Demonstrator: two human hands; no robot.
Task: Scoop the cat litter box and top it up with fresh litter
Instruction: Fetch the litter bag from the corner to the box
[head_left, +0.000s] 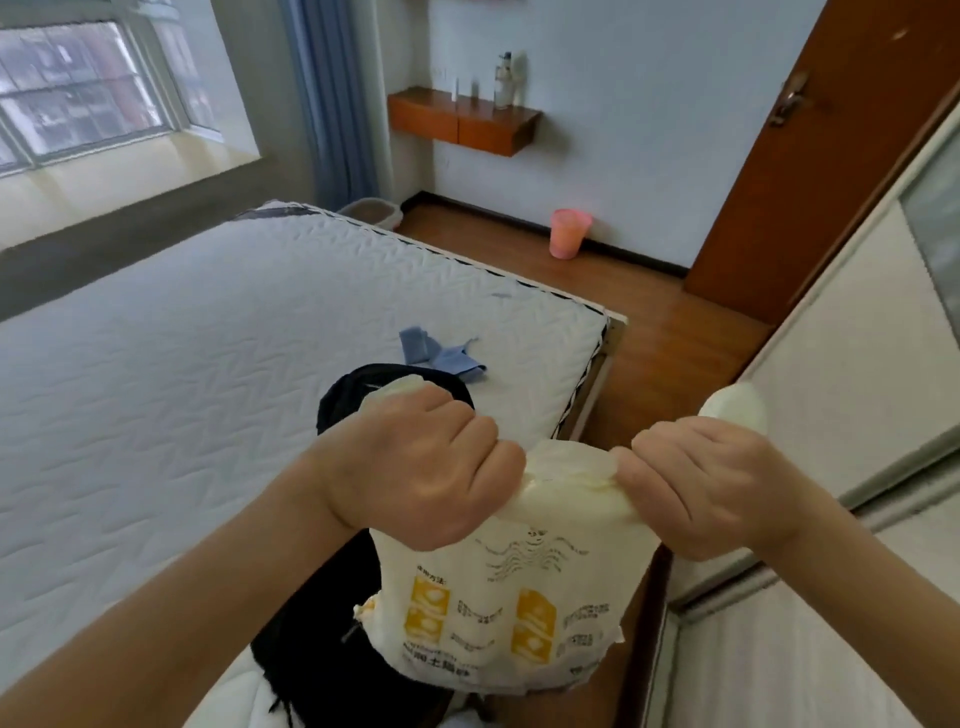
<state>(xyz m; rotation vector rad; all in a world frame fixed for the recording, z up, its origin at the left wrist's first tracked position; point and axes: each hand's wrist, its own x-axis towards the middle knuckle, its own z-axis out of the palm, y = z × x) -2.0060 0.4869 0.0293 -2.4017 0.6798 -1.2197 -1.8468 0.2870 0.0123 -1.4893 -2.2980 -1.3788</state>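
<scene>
Item one: a cream litter bag (511, 608), printed with yellow squares and black text, which we hold up in front of us above the near corner of the bed (208, 364). Our left hand (421, 467) is fisted on the bag's top edge at the left; our right hand (701, 488) is fisted on the same edge at the right, the plastic bunched and stretched between the two. A loose end of the bag sticks up beyond each fist.

Item two: a litter box (371, 210), pale with brown contents, on the floor at the far end of the bed, below the blue curtain (332, 104), well apart from the bag.

Item three: a black backpack (343, 649) lying on the mattress, partly hidden behind our left hand and the bag.

Item four: a crumpled blue cloth (441, 353) on the mattress just beyond the backpack.

Item five: a pink bin (569, 234) on the wooden floor against the far wall, beside the brown door (831, 156).

Item six: a wall shelf (462, 122) carrying bottles.
</scene>
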